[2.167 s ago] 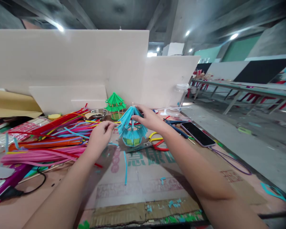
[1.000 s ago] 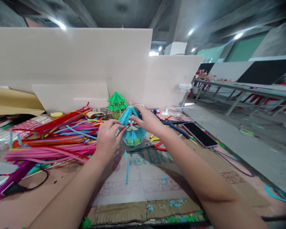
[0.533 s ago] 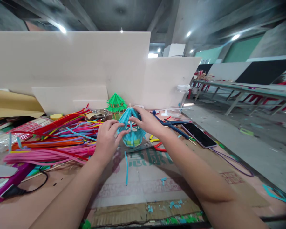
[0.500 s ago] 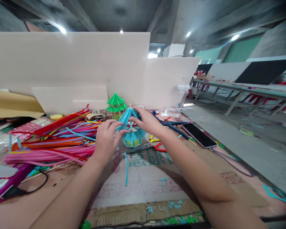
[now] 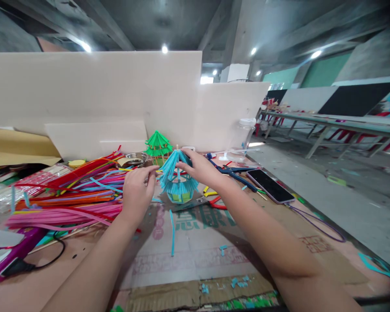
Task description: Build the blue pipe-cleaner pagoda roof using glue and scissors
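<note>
Cardboard-covered counter [image 5: 198,255] in a workshop hall; blue pagoda model [image 5: 178,180] is stood upright, axis vertical, pinched by left hand [image 5: 137,190] and right hand [image 5: 199,168].

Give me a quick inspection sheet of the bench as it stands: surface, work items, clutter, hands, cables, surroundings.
Surface: cardboard sheet with printed characters, strewn with small blue and green offcuts.
Work items: blue pipe-cleaner pagoda upright on the cardboard; green pagoda stands behind it.
Clutter: heap of coloured pipe cleaners at left; loose blue stem; pliers with red and yellow handles; metal bowl; clear jar.
Hands: left hand fingertips at the roof's left edge; right hand pinches the upper roof.
Cables: purple cable from phone; black cable at left.
Surroundings: white partition boards; long tables at right.
</note>
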Motion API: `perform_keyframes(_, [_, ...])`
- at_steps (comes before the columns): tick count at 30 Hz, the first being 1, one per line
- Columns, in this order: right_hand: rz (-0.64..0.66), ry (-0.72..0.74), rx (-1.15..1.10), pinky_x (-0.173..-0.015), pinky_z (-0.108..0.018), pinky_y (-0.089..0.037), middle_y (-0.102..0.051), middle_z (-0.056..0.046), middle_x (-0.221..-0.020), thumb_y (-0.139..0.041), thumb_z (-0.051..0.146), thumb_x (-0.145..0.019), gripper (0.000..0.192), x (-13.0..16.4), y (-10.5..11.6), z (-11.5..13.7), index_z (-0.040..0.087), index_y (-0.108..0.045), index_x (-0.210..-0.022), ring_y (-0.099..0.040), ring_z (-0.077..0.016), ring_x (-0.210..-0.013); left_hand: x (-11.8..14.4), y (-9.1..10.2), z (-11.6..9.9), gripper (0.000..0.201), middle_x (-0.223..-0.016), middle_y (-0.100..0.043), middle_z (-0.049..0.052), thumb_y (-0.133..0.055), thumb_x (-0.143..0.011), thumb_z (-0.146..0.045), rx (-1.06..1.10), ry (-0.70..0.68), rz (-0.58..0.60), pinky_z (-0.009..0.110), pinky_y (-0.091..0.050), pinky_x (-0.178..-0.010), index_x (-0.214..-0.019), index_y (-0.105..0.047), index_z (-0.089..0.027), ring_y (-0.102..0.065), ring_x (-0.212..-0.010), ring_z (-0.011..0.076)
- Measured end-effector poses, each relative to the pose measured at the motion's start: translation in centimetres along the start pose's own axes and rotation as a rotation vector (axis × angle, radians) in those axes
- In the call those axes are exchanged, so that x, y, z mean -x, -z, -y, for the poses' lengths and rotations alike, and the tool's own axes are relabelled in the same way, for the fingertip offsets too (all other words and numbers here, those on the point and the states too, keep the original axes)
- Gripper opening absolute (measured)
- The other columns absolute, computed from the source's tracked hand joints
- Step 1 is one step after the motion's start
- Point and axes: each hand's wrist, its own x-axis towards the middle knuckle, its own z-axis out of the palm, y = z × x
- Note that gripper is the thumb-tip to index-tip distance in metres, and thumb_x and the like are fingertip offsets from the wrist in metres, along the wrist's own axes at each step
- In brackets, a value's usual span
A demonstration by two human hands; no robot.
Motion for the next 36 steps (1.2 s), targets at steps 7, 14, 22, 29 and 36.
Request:
perform_keyframes(7, [-0.005,-0.006,0.001,-0.1,-0.039,-0.044,-0.061,-0.014,-0.132,-0.058,0.039,-0.091,0.048,0.0,-0.1,-0.1,0.016,-0.051,-0.133,-0.058,-0.0254,-0.119,0.2,-0.4,-0.6,0.016,-0.091,-0.072,0.004,-0.064,-0.089,-0.036,0.043,-0.109,0.028,0.037,-0.043,-0.085,-0.089,-0.07,-0.022,-0.063,-0.09,0.0219])
perform_keyframes(14, [-0.005,0.011,0.052,-0.101,-0.039,-0.044,-0.06,-0.016,-0.132,-0.057,0.04,-0.092,0.05,0.0,-0.1,0.3,0.014,-0.05,-0.134,-0.057,-0.0257,-0.12,0.4,-0.6,-1.1,0.016,-0.092,-0.065,0.006,-0.062,-0.089,-0.031,-0.018,-0.171,0.026,0.036,-0.043,-0.081,-0.099,-0.072,-0.022,-0.056,-0.088,0.0215])
perform_keyframes(22, [-0.008,0.012,0.069,-0.101,-0.04,-0.044,-0.06,-0.016,-0.132,-0.057,0.04,-0.092,0.051,0.0,-0.2,0.3,0.014,-0.049,-0.135,-0.057,-0.0266,-0.12,0.4,-0.6,-1.1,0.014,-0.088,-0.064,0.005,-0.058,-0.092,-0.03,-0.054,-0.163,0.083,0.037,-0.041,-0.08,-0.088,-0.066,-0.02,-0.054,-0.087,0.0228])
perform_keyframes(29, [-0.011,0.028,0.052,-0.101,-0.04,-0.043,-0.06,-0.016,-0.132,-0.059,0.039,-0.092,0.05,-0.1,-0.3,0.2,0.014,-0.05,-0.135,-0.057,-0.0266,-0.121,0.2,-0.8,-0.4,0.017,-0.085,-0.06,0.007,-0.043,-0.097,-0.027,0.002,-0.098,-0.018,0.036,-0.04,-0.076,-0.089,-0.055,-0.018,-0.052,-0.082,0.0235])
perform_keyframes(36, [-0.006,0.029,0.049,-0.098,-0.041,-0.045,-0.062,-0.016,-0.128,-0.058,0.04,-0.092,0.05,0.0,-0.1,0.3,0.012,-0.051,-0.133,-0.059,-0.0284,-0.117,-0.6,0.4,0.4,0.032,-0.081,-0.063,0.006,-0.039,-0.099,-0.035,-0.032,-0.024,-0.037,0.035,-0.038,-0.076,-0.078,-0.058,-0.02,-0.055,-0.083,0.0235])
